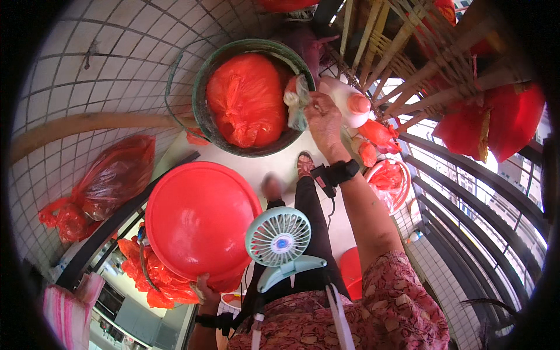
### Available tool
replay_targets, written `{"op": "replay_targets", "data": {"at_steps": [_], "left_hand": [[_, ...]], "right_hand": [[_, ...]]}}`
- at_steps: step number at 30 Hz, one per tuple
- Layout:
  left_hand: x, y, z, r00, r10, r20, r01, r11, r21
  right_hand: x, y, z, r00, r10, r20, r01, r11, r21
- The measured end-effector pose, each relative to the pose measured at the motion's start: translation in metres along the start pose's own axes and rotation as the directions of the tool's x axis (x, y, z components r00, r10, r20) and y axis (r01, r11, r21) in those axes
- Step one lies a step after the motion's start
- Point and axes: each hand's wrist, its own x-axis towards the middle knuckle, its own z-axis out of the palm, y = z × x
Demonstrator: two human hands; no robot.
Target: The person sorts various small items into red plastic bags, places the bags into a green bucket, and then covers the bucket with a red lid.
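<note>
My left hand grips the lower rim of a large round red plastic basin or lid, which is tilted up beside my legs. My right hand is at the right rim of a round dark green bucket, its fingers closed on a small knotted clear plastic bag; the bag's contents cannot be made out. Inside the bucket lies a full, tied red plastic bag. A light green neck fan hangs in front of my chest.
A white bottle with a pink cap, small red bags and a basket stand right of the bucket. A wooden pole runs along the tiled wall. Red bags lie left; railings border the right.
</note>
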Motion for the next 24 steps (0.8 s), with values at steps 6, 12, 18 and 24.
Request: {"op": "replay_targets", "data": {"at_steps": [6, 12, 18, 24], "left_hand": [[-0.011, -0.013, -0.019, 0.997, 0.064, 0.048, -0.065, 0.998, 0.02], [0.045, 0.066, -0.039, 0.966, 0.259, -0.012, -0.259, 0.964, -0.057], [0.123, 0.152, -0.032, 0.969, -0.213, 0.122, 0.245, 0.802, -0.545], [0.222, 0.173, -0.008, 0.956, 0.282, -0.074, -0.285, 0.847, -0.448]], "right_hand": [[-0.088, -0.017, 0.019, 0.78, 0.299, 0.55, -0.449, 0.88, 0.158], [-0.14, -0.053, -0.021, 0.44, 0.387, 0.81, -0.898, 0.202, 0.391], [-0.156, 0.007, -0.1, 0.613, 0.551, 0.566, -0.759, 0.211, 0.616], [-0.185, 0.035, -0.182, 0.645, 0.691, 0.327, -0.618, 0.218, 0.756]]}}
